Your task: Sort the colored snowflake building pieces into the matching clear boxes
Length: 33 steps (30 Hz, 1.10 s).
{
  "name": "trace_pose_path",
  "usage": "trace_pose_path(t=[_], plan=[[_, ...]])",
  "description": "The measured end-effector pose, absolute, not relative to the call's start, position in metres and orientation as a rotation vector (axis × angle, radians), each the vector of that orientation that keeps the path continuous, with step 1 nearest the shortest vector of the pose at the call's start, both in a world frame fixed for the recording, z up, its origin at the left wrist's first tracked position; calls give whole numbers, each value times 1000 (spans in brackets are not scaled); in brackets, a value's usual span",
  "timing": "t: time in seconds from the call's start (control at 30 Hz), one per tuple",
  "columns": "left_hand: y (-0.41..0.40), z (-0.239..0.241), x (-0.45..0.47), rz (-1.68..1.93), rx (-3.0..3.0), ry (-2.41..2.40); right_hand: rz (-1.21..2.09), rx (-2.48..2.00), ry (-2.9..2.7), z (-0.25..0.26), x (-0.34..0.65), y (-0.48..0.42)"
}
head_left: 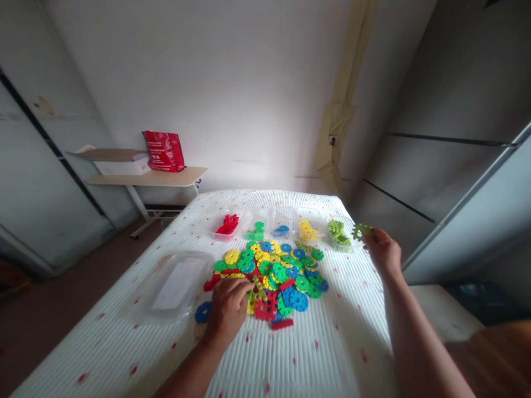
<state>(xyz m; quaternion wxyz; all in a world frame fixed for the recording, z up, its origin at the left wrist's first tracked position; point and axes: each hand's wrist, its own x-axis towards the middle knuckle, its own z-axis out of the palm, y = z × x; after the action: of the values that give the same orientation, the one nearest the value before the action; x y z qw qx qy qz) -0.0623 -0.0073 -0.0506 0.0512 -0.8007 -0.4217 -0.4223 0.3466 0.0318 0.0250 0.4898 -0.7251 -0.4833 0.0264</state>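
Observation:
My right hand [385,253] is raised at the right, pinching a light green notched plastic piece [362,231]. That piece is beside a clear container [350,247] with similar light green pieces [339,232] in it. At the near left of a mixed pile, my left hand [229,304] has its fingers closed on another light green notched piece [259,288]. The pile holds blue, green and yellow slotted discs [279,271] along with red pieces [266,307]. A loose blue disc [203,312] lies left of my left hand.
Along the far side are clear containers with red pieces [228,224], blue discs [282,230] and yellow discs [307,228]. A clear plastic lid [176,284] lies at the left. Beyond the bed-like padded surface [323,365], a small table [182,177] bears a red bag [165,152].

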Motion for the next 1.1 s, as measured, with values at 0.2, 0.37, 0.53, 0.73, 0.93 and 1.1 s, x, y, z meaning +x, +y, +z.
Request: trace_pose_path(t=[0.2,0.37,0.53,0.73,0.93,1.1], plan=[[-7,-49,-61,-1291,-2407,-1281,-16,-2031,-1291,46,354,70],[-6,-47,-61,-1320,-2403,-1260,45,-2108,-1314,47,351,100],[-6,-47,-61,-1332,-2409,-1255,120,-2155,-1391,49,350,111],[-6,-48,-61,-1331,-2411,-1276,119,-2236,-1501,48,356,109],[-6,-48,-61,-1333,-2432,-1284,68,-2367,-1580,43,343,108],[-10,-42,-61,-1367,-2428,-1297,26,-2510,-1516,50,330,102]])
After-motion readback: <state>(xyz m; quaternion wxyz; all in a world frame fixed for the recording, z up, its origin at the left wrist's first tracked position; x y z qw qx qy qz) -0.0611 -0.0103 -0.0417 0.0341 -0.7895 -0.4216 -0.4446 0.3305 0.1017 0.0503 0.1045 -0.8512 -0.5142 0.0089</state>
